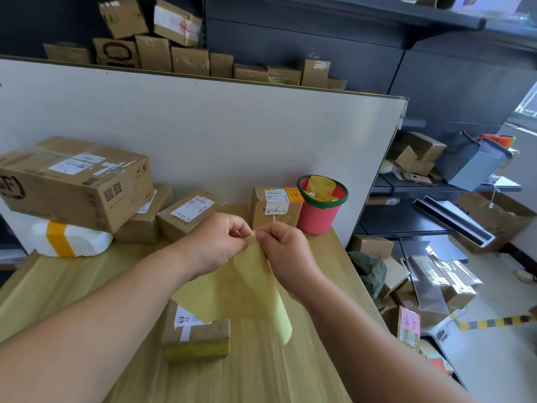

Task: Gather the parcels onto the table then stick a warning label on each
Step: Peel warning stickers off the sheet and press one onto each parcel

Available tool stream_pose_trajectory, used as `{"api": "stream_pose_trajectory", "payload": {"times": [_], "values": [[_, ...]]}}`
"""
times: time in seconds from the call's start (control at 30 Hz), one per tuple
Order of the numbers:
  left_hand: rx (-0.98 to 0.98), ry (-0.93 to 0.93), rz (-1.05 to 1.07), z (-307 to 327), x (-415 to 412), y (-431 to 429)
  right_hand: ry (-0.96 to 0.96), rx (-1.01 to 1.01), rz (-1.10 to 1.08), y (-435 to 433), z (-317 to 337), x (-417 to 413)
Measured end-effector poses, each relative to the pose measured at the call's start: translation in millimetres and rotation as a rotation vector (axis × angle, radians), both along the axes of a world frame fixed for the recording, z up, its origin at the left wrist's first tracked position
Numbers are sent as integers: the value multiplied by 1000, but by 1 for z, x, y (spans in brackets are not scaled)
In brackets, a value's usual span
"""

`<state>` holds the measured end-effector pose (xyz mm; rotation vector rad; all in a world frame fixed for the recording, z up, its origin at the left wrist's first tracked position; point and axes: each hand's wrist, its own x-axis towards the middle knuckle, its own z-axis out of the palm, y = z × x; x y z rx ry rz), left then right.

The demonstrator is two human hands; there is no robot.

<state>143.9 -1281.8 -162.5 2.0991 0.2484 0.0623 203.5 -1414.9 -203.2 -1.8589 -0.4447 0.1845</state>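
Observation:
A pale yellow backing sheet (pixel 247 289) hangs over the middle of the wooden table (pixel 87 286). My left hand (pixel 215 242) and my right hand (pixel 284 251) pinch its top edge together, fingertips almost touching. Below the sheet lies a small brown parcel (pixel 197 333) with a white shipping label. Further back stands a small box (pixel 273 207) that carries an orange warning label (pixel 294 195). On the left, a large carton (pixel 75 181) rests on a white foam box (pixel 69 239) and on smaller parcels (pixel 186 213).
A pink bucket with a green rim (pixel 319 205), holding yellow strips, stands at the table's back right. A white partition (pixel 203 126) closes the table's far side, with several boxes behind it. Shelves and floor at the right are crowded with boxes.

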Motion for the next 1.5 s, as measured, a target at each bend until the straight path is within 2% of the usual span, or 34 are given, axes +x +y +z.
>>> {"api": "stream_pose_trajectory", "payload": {"times": [0.23, 0.53, 0.77, 1.1, 1.33, 1.5], "values": [[-16, 24, -14, -2, 11, -16, 19, 22, -96, -16, -3, 9], [94, 111, 31, -17, 29, -32, 424, 298, -205, -56, -3, 31], [127, 193, 70, -38, 50, -50, 539, 400, -354, -96, -19, 59], [131, 304, 89, -90, 86, -82, 505, 390, -546, -159, -41, 101], [163, 435, 171, -159, 77, -87, 481, 158, -436, -165, -74, 92], [225, 528, 225, -179, 65, -81, 514, 33, -343, -142, -97, 82]]}}
